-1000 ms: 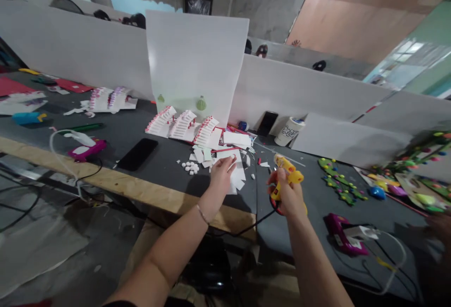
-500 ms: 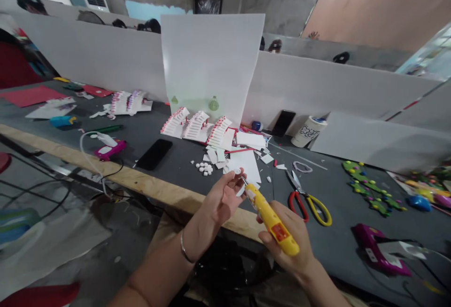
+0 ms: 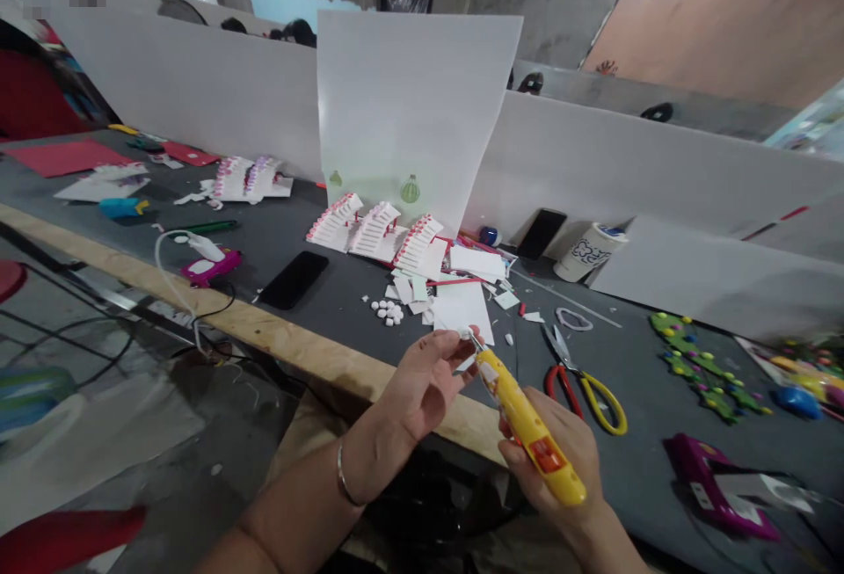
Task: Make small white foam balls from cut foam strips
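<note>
My left hand (image 3: 422, 385), with a bracelet at the wrist, pinches a small white piece (image 3: 465, 334) between its fingertips, just past the table's near edge. My right hand (image 3: 560, 451) is wrapped round a yellow glue gun (image 3: 527, 429) with a red label. The gun's metal nozzle meets or nearly meets the white piece; fingers partly hide that spot. Beyond my left hand lies a pile of small white rounded pieces (image 3: 388, 312). White paper (image 3: 462, 306) and cut scraps (image 3: 412, 287) lie close by. Behind them stand white stepped models with red tips (image 3: 375, 229).
Scissors (image 3: 573, 372) with red and yellow handles lie right of my hands. A black phone (image 3: 294, 279) and a magenta device (image 3: 211, 266) are to the left. A paper cup (image 3: 586, 253) and another phone (image 3: 542, 233) stand by the white partition. Another magenta device (image 3: 716, 486) sits at the right.
The view has shifted slightly. The nozzle stays at the white piece in my left fingertips, and both hands keep their grip.
</note>
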Tool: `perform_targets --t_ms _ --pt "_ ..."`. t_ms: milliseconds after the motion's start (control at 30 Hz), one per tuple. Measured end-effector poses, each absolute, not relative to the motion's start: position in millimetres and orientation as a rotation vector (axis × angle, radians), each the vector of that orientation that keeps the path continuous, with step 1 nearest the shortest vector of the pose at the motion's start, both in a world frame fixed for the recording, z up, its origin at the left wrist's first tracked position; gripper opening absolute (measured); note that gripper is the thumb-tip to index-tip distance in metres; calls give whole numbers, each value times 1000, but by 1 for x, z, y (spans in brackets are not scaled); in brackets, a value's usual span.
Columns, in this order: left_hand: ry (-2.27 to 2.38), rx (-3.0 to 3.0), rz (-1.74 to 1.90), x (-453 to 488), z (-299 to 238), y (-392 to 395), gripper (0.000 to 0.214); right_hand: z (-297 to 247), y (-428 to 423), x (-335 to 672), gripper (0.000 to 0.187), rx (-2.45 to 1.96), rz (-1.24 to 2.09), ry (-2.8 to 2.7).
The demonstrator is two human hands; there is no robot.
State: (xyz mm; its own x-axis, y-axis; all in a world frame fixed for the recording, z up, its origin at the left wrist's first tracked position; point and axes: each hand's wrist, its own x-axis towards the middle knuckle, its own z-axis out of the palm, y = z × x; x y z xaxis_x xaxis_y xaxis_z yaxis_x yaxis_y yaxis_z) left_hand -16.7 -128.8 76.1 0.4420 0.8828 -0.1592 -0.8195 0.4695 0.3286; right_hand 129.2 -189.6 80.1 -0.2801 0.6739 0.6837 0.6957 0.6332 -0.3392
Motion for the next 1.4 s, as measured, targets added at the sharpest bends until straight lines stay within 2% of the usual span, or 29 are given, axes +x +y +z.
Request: perform_targets --t_ms 733,1100,1400 --pt "339 243 1065 -17 75 -129 9 85 -189 129 27 -1050 -174 -2044" --pt "340 202 1069 -18 80 -129 13 86 -189 131 26 -1088 -270 -2060" --pt "343 239 1050 -17 77 -129 9 82 -189 131 28 -1086 -251 -2064"
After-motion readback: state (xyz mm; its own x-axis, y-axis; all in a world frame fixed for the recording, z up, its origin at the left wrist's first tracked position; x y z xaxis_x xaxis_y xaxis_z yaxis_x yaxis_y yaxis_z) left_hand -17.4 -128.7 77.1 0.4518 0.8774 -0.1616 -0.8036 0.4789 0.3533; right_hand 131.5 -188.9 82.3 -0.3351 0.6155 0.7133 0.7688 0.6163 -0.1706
